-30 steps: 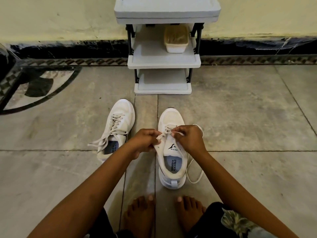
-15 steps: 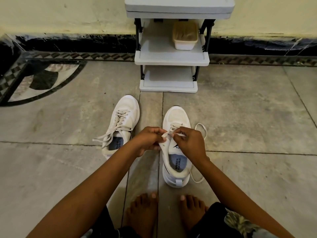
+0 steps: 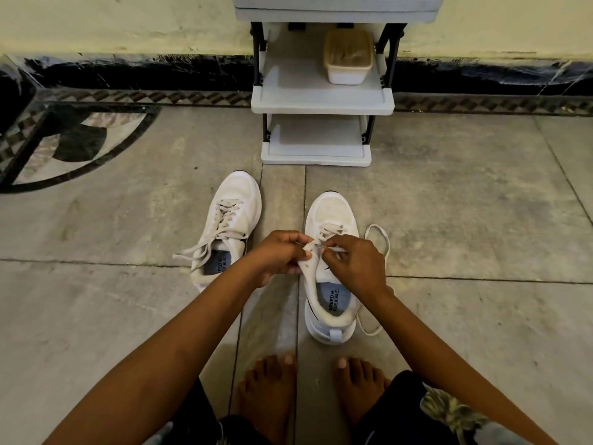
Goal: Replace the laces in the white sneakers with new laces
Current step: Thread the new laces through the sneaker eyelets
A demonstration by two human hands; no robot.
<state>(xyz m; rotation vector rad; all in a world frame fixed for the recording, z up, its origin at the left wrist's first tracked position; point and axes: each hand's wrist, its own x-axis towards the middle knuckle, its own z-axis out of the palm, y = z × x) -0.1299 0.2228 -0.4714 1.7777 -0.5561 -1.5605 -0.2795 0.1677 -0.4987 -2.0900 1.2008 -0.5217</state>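
**Two pinches, soft work**

Our left hand (image 3: 282,255) pinches the eyelet flap (image 3: 307,264) of the sneaker (image 3: 330,210); our right hand (image 3: 357,266) pinches the lace (image 3: 330,231). Sneaker sits on the floor (image 3: 465,220), off its edges. Limp, light lace, we judge: grip near its tip.

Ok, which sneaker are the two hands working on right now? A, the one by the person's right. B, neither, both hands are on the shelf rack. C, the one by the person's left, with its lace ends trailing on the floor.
A: the left hand grips the eyelet edge of the right sneaker and the right hand pinches its lace; the left sneaker lies untouched.
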